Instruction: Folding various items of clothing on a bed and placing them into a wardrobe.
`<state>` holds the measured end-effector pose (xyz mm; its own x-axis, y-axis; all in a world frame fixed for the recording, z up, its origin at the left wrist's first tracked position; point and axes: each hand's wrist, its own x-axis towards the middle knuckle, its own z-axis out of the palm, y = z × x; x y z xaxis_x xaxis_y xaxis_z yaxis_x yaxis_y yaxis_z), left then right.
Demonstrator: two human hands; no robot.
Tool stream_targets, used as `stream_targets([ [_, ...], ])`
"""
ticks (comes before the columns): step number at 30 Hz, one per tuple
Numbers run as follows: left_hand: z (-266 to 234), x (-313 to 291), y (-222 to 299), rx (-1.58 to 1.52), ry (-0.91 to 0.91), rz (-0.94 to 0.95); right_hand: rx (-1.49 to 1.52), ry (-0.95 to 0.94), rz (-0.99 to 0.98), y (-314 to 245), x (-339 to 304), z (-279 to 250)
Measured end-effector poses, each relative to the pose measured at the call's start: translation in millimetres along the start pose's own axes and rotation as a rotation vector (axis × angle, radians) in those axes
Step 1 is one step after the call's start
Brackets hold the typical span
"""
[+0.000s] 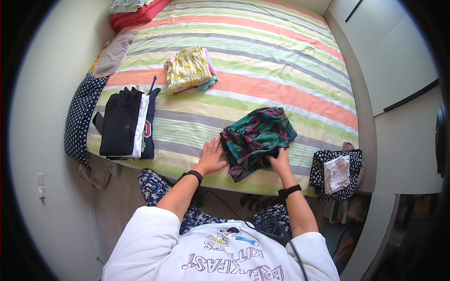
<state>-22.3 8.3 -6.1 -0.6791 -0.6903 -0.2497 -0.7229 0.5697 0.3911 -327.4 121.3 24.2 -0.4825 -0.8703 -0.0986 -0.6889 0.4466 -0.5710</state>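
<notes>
left hand (213,157) is open, palm down on the striped bed (281,86) by the dark green patterned cloth (257,138), probably steadying it; right hand (281,162) is at its near edge, fingertips hidden so can't tell if it's gripping. Cloth looks thin, all crumpled, unlike the flat, boxy black-topped pile (121,124) off left, likely for elbow room

A red bundle (140,18) sits at the far left corner of the striped bed (272,51). Pale cabinets (403,61) stand right of the bed, a white wall (51,93) left.
</notes>
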Motion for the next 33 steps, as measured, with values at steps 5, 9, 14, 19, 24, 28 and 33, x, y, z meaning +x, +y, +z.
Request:
stream_targets([
  [5,6.5,-39.1,8.1,-0.103,0.053,0.012,0.228,0.011,0.066,-13.0,-3.3,-4.7],
  [9,6.1,-50.0,26.9,-0.348,0.193,-0.044,0.725,-0.082,0.022,-56.4,-8.4,-35.7],
  [14,-92.0,-60.8,112.9,-0.790,0.545,-0.012,0.810,-0.149,-0.154,-165.1,-36.6,-123.0],
  [19,-196.4,-67.4,155.1,-0.813,0.676,0.333,0.775,-0.208,-0.359,-239.7,-68.3,-187.0],
  [24,-252.5,-84.1,174.0,-0.606,0.671,0.479,0.687,-0.166,-0.483,-272.3,-92.4,-220.7],
  [28,-268.7,-78.9,184.1,-0.875,0.582,0.449,0.656,-0.087,-0.602,-279.6,-98.0,-227.2],
  [33,-279.2,-68.6,159.9,-0.213,0.651,0.193,0.580,0.138,-0.517,-282.5,-112.1,-265.0],
])
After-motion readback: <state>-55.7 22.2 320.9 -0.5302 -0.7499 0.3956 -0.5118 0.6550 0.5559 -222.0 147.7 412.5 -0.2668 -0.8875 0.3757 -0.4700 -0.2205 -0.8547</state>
